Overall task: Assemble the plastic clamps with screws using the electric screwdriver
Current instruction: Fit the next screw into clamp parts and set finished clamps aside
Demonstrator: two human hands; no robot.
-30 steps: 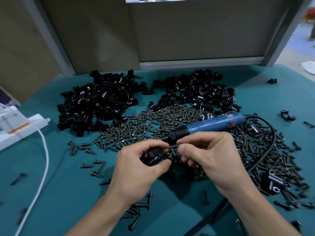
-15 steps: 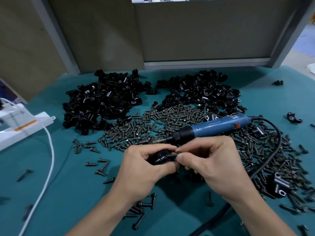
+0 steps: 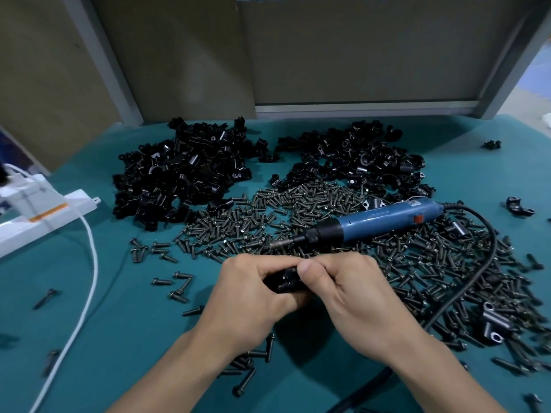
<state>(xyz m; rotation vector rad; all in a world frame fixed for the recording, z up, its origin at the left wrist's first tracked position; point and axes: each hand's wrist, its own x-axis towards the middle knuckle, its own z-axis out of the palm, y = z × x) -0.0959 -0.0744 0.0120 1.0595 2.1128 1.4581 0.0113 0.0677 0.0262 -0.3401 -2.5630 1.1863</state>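
My left hand (image 3: 250,299) grips a black plastic clamp (image 3: 286,283) low over the green mat. My right hand (image 3: 351,296) presses against the clamp from the right, thumb and fingers pinched at its top; the screw it held is hidden between the fingers. The blue electric screwdriver (image 3: 378,220) lies on the screw pile (image 3: 298,210) just beyond both hands, tip pointing left, with no hand on it. Two heaps of black clamp parts lie behind, one at the left (image 3: 185,174) and one at the right (image 3: 357,159).
The screwdriver's black cord (image 3: 477,272) curves down the right side through scattered screws. A white power strip (image 3: 44,216) and its white cable (image 3: 89,263) lie at the left. Loose screws (image 3: 176,281) dot the mat near my left wrist. A grey partition wall backs the table.
My right hand has closed in on the clamp in my left hand, and the screw seen between its fingertips is now hidden. The screwdriver has not moved.
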